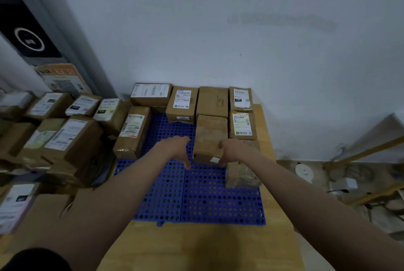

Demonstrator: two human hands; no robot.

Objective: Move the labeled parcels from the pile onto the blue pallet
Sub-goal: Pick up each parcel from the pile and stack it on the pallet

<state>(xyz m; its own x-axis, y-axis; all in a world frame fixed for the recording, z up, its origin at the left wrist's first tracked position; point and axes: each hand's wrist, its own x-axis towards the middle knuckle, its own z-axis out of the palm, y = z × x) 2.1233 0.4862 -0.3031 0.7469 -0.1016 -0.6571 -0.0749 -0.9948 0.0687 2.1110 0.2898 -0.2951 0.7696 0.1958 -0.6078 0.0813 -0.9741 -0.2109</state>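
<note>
Parcel [209, 139] on blue pallet [196, 196]; right hand [231, 150] fingers grasping it, left hand [177, 146] fingers released beside.

A parcel storeroom: labelled cardboard boxes [65, 137] piled beside a blue pallet [196, 196].

Dim, cool light, no lamp visible. Wall [218, 30] evenly grey-blue, with a faint smeared streak high on it. Soft shadow on the wood surface [196, 246] below the pallet [203, 200]. No glare. Wide-angle bend: door frame [72, 36] left of the wall leans hard. Boxes [54, 137] left of the pallet blurred; nearest forearms soft. Labels beyond the pallet unreadable.
</note>
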